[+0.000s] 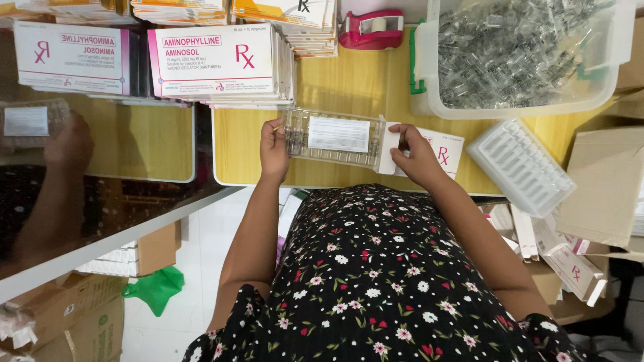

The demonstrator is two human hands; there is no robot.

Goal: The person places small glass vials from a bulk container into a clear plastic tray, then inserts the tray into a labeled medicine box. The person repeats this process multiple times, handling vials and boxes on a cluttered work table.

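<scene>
Ampoule tray (pixel 333 137), clear plastic with a white leaflet laid on top, is held just above the near edge of the tabletop (pixel 255 151). Its right end is already entered into the mouth of a white carton (pixel 429 149); most of its length is still outside, so the packing appears barely begun. The left hand (pixel 274 149) is closed around the tray's left end. The carton is gripped at its open end by the right hand (pixel 414 155).
</scene>
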